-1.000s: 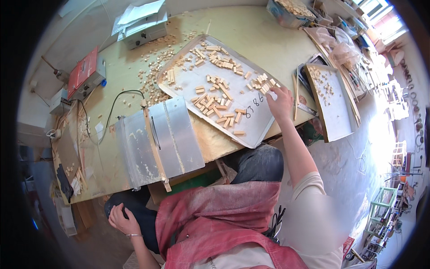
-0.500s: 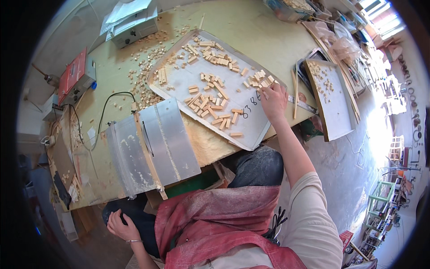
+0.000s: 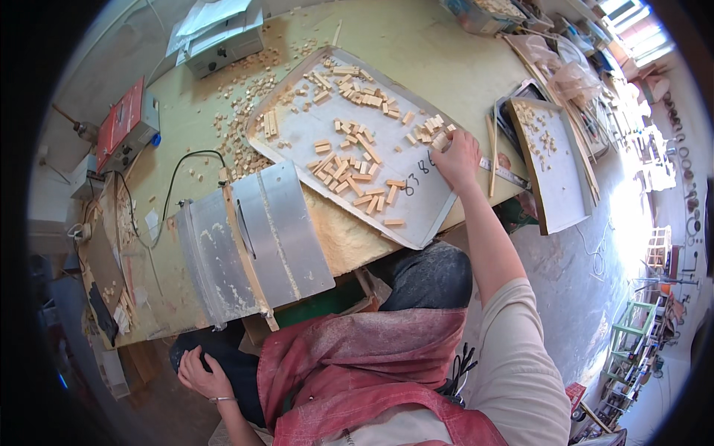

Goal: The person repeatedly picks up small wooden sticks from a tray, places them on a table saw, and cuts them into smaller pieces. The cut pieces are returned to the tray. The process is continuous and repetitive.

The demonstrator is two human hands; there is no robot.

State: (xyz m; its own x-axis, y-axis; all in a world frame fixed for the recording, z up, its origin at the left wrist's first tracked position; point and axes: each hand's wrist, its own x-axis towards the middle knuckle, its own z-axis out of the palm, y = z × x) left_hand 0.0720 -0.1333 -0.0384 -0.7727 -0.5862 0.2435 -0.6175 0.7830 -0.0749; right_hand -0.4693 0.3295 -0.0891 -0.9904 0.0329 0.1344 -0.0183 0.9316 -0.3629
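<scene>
Wooden blocks, mixed long-axis directions

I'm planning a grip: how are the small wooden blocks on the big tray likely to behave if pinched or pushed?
The wooden blocks look solid, so should feel stiff. Being small, pale wood, each is probably light. Their flat faces suggest sliding across the tray rather than rolling, though those bunched beside the right hand may nudge one another.

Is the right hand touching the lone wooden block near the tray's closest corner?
Apart: the head view shows bare tray surface between the right hand and the lone wooden block.
</scene>
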